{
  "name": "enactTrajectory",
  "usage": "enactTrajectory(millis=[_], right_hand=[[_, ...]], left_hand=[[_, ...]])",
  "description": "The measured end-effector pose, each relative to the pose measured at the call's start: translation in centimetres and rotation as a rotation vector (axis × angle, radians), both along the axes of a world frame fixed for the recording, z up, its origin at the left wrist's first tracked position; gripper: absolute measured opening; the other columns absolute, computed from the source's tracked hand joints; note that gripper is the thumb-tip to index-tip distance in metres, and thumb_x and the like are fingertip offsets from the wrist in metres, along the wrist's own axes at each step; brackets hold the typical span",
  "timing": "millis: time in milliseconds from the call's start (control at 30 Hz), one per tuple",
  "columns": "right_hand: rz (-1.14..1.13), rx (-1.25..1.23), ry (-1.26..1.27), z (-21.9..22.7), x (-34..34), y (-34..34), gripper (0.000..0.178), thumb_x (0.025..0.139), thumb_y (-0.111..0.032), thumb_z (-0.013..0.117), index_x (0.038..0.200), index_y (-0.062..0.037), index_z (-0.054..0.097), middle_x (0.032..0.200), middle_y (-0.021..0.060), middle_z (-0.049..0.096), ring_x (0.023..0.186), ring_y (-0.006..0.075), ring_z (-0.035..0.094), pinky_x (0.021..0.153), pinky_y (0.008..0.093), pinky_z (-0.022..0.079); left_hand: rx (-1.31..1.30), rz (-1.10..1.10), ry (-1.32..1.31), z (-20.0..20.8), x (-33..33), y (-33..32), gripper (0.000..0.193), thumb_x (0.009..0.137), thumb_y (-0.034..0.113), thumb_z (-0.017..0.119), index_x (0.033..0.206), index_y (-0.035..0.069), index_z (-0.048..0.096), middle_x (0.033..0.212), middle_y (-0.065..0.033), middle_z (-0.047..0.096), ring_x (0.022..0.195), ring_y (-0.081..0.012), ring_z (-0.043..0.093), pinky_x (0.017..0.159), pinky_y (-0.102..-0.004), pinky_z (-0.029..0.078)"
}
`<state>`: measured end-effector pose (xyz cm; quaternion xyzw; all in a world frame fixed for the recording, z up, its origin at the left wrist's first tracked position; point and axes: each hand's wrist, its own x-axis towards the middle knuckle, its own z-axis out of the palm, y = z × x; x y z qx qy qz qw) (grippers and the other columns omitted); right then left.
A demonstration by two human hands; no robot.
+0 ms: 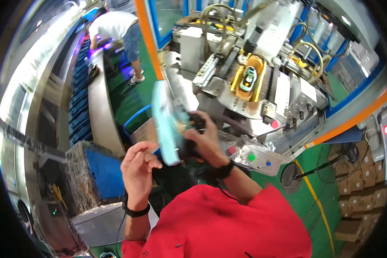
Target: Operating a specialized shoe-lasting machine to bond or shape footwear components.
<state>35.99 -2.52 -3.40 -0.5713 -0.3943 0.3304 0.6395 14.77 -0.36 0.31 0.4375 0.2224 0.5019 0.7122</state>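
Observation:
My right hand [206, 139] grips a shoe, smeared by motion. Its pale blue sole [167, 129] stands on edge and faces left, and its dark upper [187, 148] lies against my fingers. Left of the sole, my left hand [138, 165] is raised with loosely bent fingers and nothing visible in them; its fingertips appear apart from the shoe. Beyond both hands is a metal machine bed [241, 107]. An orange-yellow shoe-shaped mould [256, 64] sits on it, with a pale blue and dark piece [248, 78] inside.
Red, green and blue buttons sit on a control panel [251, 158] at right. An orange frame post [148, 34] flanks the machine. Left are a blue-sided block [105, 172] and a conveyor [103, 103], where another person [116, 30] bends over. A fan [339, 159] and stacked cartons stand at right.

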Motion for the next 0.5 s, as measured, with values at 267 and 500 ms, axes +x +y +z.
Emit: enactTrajectory(millis=[267, 500], right_hand=[[-0.610, 0.139, 0.103, -0.9, 20.5, -10.7, 0.047, 0.078, -0.006, 0.068, 0.122, -0.0013, 0.055, 0.099, 0.0035, 0.060, 0.086, 0.0105, 0.056, 0.078, 0.0236, 0.047], [-1.004, 0.102, -0.022, -0.8, 27.7, -17.3, 0.046, 0.076, -0.003, 0.066, 0.121, 0.0005, 0.055, 0.108, 0.0061, 0.058, 0.092, 0.0146, 0.057, 0.085, 0.0270, 0.047]], left_hand=[[0.118, -0.334, 0.359, -5.2, 26.5, 7.1, 0.046, 0.097, 0.028, 0.057, 0.126, -0.008, 0.052, 0.114, -0.0129, 0.064, 0.098, -0.0193, 0.064, 0.086, -0.0311, 0.053], [0.554, -0.194, 0.932, -15.2, 48.7, 13.1, 0.069, 0.074, 0.041, 0.075, 0.114, -0.011, 0.054, 0.110, -0.0285, 0.063, 0.103, -0.0374, 0.063, 0.088, -0.0407, 0.050]])
